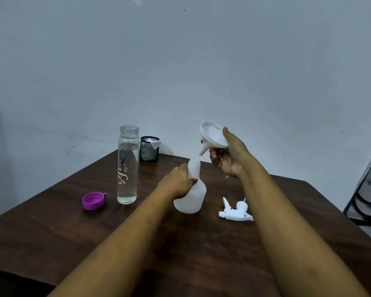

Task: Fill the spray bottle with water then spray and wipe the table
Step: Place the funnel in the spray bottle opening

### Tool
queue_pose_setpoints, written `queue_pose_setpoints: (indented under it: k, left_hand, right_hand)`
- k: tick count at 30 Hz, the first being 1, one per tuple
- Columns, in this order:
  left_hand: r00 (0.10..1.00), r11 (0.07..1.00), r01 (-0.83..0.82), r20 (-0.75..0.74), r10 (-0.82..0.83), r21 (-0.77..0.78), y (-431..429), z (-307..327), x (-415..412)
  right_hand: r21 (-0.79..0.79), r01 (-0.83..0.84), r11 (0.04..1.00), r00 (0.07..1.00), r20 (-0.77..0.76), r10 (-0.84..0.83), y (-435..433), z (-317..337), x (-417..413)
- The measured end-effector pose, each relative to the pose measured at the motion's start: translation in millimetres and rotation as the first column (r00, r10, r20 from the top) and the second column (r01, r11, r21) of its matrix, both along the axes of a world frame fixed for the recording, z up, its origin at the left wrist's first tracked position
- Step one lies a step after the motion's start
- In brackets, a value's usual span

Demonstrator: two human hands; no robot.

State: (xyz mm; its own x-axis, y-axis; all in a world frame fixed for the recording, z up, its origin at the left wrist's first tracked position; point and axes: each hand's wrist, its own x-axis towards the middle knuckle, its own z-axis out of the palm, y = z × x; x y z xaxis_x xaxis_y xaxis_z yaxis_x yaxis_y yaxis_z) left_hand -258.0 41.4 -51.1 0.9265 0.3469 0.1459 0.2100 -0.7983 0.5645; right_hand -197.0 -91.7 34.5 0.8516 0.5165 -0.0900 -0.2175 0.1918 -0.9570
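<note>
The filling step is being set up, and no water is going in yet. The left hand (178,181) is gripping the spray bottle (193,200) by its narrow neck, fingers (183,168) curled round it, steadying it upright near the middle of the surface (51,232). The right hand (229,157) is holding a white funnel (212,133) by its cone, fingers (214,157) closed on the underside and thumb on the rim. The funnel is tilting, with its spout pointing down towards the open bottle mouth and hanging just above and beside it, not seated.

The trigger head (236,211) is lying on its side just beside the bottle, towards the right edge (so the neck is open). The glass bottle (128,168), uncapped and mostly full of clear water, is standing towards the left edge, with its purple cap (93,201) lying near it. A black mesh cup (149,151) is sitting at the far edge.

The next move probably calls for righting the funnel and lowering the spout straight into the neck while the left hand is bracing the light bottle against tipping. After that, one hand will likely need to free itself to fetch the glass bottle and pour.
</note>
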Motion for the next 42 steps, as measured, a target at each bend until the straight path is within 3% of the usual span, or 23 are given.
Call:
queue_pose_setpoints:
  k: [8, 18, 21, 25, 28, 35, 38, 40, 42]
  left_hand:
    - [1.0, 0.999, 0.02, -0.022, -0.019, 0.034, 15, 0, -4]
    - [0.999, 0.999, 0.044, 0.015, -0.044, -0.007, 22, -9, 1]
    - [0.999, 0.999, 0.047, 0.021, -0.046, -0.014, 22, -11, 1]
    - [0.998, 0.998, 0.051, 0.024, -0.05, -0.025, 22, -12, 0]
    - [0.998, 0.999, 0.038, 0.043, -0.038, -0.004, 21, -13, -5]
    - [0.977, 0.998, 0.011, 0.21, -0.025, 0.067, 22, -9, -32]
    - [0.886, 0.994, 0.077, 0.452, -0.102, 0.075, 34, -6, -54]
    - [0.744, 0.996, 0.085, 0.663, -0.086, 0.034, 42, -1, -69]
    - [0.589, 0.998, -0.064, 0.808, 0.026, 0.015, 51, 6, -80]
  right_hand:
    - [-0.21, -0.035, 0.977, 0.999, 0.003, 0.036, 29, -13, -5]
    - [-0.328, 0.068, 0.942, 0.998, 0.025, -0.063, 42, -21, -1]
    - [-0.252, 0.055, 0.966, 0.998, -0.002, -0.057, 45, -25, -4]
    - [-0.007, 0.041, 0.999, 0.999, -0.002, -0.041, 52, -34, -6]
    - [0.09, 0.03, 0.995, 0.999, 0.029, -0.033, 54, -44, -7]
    - [0.26, -0.085, 0.962, 0.966, 0.257, 0.017, 53, -66, -13]
    - [0.176, -0.091, 0.98, 0.944, 0.33, 0.028, 52, -71, -13]
    - [0.083, -0.079, 0.993, 0.937, 0.347, 0.045, 51, -75, -13]
    - [-0.023, -0.008, 1.0, 0.929, 0.369, 0.016, 53, -80, -12]
